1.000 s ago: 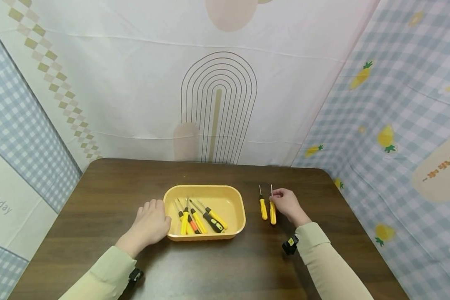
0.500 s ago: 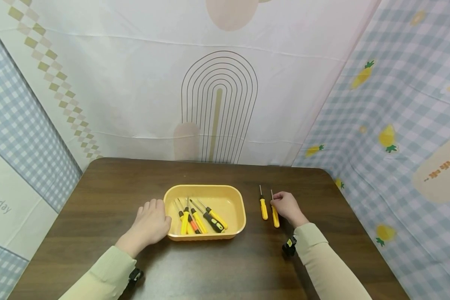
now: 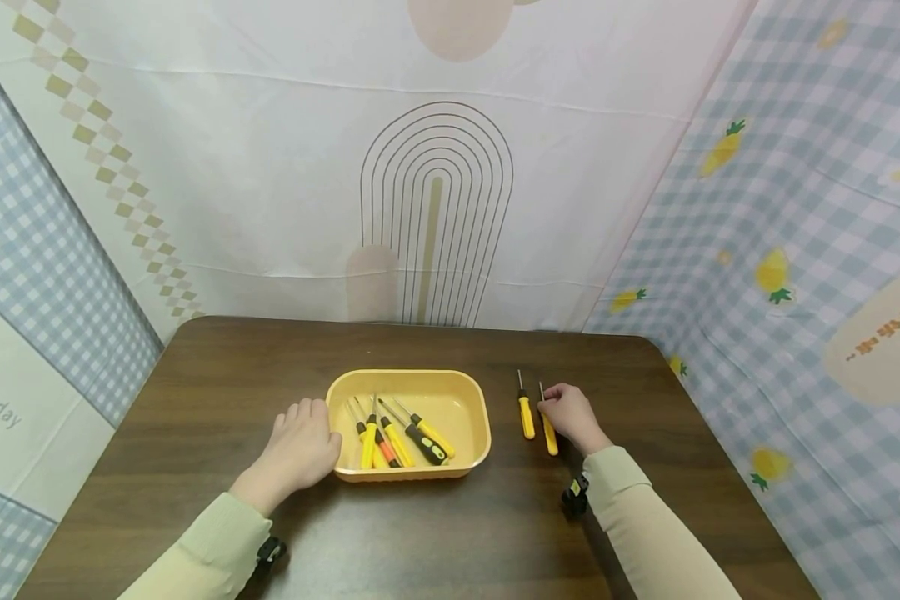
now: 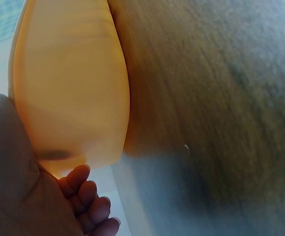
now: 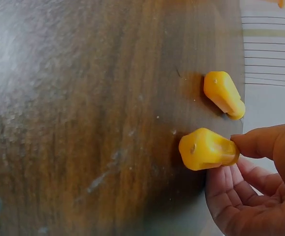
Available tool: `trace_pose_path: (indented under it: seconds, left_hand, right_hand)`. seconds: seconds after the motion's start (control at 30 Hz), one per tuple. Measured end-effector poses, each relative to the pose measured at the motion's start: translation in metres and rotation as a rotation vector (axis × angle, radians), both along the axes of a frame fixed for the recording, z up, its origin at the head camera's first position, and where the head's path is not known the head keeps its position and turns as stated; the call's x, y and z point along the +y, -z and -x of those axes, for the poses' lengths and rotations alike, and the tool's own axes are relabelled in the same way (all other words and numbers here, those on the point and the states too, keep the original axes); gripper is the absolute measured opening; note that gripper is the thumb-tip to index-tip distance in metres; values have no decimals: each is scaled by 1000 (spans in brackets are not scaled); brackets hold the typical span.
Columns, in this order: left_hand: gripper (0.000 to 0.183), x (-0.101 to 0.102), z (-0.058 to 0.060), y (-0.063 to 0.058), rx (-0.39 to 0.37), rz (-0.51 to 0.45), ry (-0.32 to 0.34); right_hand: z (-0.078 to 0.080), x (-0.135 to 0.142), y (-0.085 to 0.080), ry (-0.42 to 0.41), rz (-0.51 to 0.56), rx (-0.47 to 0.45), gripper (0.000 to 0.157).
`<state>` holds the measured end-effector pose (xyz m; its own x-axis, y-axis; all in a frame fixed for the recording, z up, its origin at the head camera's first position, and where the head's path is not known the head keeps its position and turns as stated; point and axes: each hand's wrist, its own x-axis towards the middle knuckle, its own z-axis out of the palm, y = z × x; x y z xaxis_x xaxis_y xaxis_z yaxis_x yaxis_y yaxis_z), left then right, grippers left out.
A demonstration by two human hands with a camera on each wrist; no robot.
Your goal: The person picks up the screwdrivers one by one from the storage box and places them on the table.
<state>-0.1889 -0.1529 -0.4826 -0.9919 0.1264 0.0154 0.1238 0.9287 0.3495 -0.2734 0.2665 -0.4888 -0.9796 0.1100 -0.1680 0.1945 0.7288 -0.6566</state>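
Observation:
My left hand [image 3: 303,446] grips the left rim of a yellow plastic tray [image 3: 467,417]. In the left wrist view the fingers curl by the end of the tray's orange-lit wall [image 4: 73,88]. To the right of the tray, my right hand [image 3: 572,414] pinches a yellow-handled screwdriver [image 3: 550,437] near its shaft, tip toward the far edge. The right wrist view shows its handle [image 5: 201,150] end-on between thumb and fingers, close over the table. A second yellow screwdriver [image 3: 526,417] lies just left of it, roughly parallel.
Inside the tray's left part lie several screwdrivers, among them a black-handled one [image 3: 426,445] and an orange-handled one [image 3: 387,450]. The brown wooden table [image 3: 420,542] ends at a hanging white cloth [image 3: 285,183]. A checked cloth [image 3: 817,208] hangs on the right.
My right hand has drawn the pinched screwdriver slightly toward me, and its handle end now slants a little to the right. The left hand and tray have stayed put.

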Motion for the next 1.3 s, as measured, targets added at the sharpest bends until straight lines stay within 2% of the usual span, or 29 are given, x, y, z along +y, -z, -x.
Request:
trace_pose_path:
  seconds: [0.2,0.4,0.67,0.8,1.3]
  left_hand:
    - [36,0,0,-1,-18,4,-3]
    - [35,0,0,-2,-11,1,5]
    - [34,-2,1,0,27,-10,11]
    - [34,-1,1,1,18,-15,14]
    - [34,-1,0,1,25,-24,10]
  right_hand:
    - [-4,2,0,-11,-6,-5,25]
    - [-17,7,-3,-41,-17,2,29]
    - [-28,10,-6,-22,111,-89,26]
    - [-27,10,-5,-13,114,-87,25]
    - [-7,3,1,-11,87,-4,27]
